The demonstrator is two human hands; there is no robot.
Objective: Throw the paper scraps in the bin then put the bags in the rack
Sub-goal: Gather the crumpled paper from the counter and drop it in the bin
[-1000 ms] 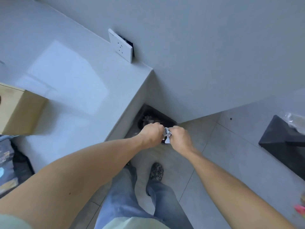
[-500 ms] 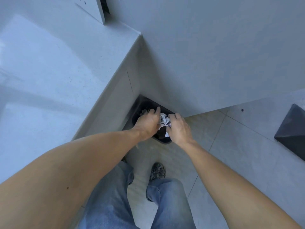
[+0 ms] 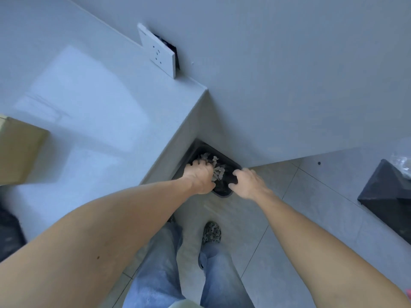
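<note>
I stand over the black bin [image 3: 224, 192], which sits on the tiled floor [image 3: 278, 230] in the corner where the white counter [image 3: 89, 121] meets the grey wall [image 3: 289, 74]. The bin's rectangular mouth runs its long axis from the counter side at the upper left down toward my right, with its near corner pointing at my feet.

My left hand [image 3: 200, 175] is over the bin's opening, fingers curled downward among the paper scraps [image 3: 219, 168]; I cannot tell whether it grips any of them or has let go. The scraps lie as a pale crumpled heap inside the bin, toward its far side, with no clear direction of their own.

My right hand [image 3: 249, 182] hovers at the bin's right rim, fingers spread and loose, holding nothing.

A white socket plate [image 3: 158, 52] stands on the counter against the wall, and a tan box [image 3: 20, 152] sits at the counter's left edge. A dark object [image 3: 387, 196] rests on the floor well to the right.
</note>
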